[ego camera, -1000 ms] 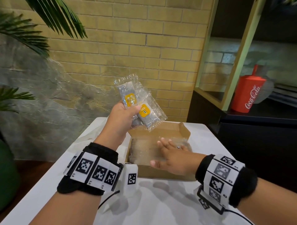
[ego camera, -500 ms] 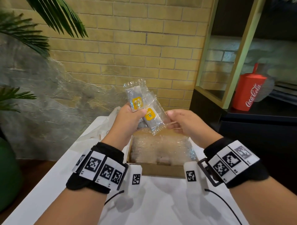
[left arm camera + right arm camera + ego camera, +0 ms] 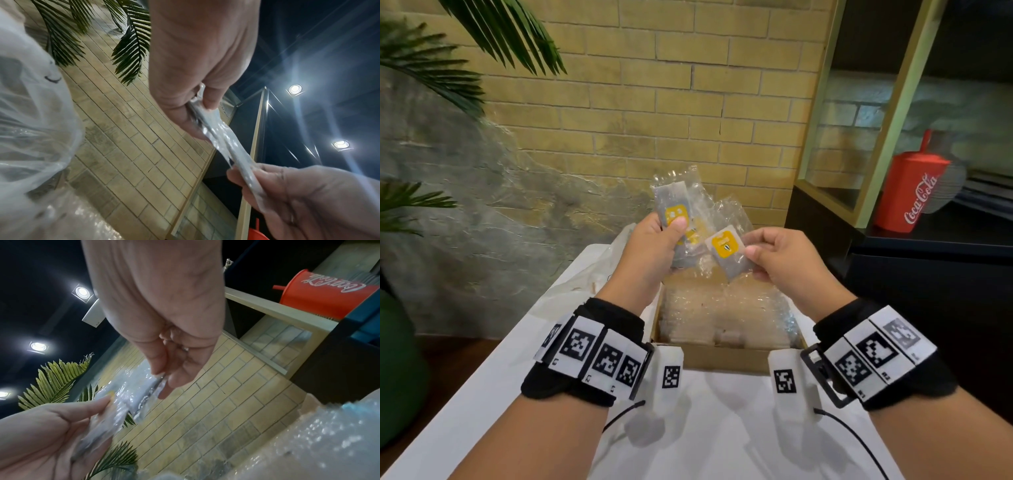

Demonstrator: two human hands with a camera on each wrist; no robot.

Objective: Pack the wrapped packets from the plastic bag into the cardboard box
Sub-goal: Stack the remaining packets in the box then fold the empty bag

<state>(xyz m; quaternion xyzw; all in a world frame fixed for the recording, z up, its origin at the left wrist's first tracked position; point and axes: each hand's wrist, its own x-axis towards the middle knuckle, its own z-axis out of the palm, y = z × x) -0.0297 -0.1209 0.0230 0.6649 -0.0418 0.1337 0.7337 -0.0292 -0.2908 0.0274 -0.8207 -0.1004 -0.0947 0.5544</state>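
Head view: mid-packing, one packet [image 3: 727,255] is being separated from the bunch [image 3: 676,212] above the cardboard box [image 3: 722,358], which sits at the white table's far end beside the plastic bag [image 3: 585,291]; next, I judge, lower it flat into the box. Left wrist view: the left hand [image 3: 197,68] clamps the bunch, thumb against fingers. Right wrist view: the right hand [image 3: 164,313] pinches the packet's edge, fingers narrow, though blur probably hides detail.
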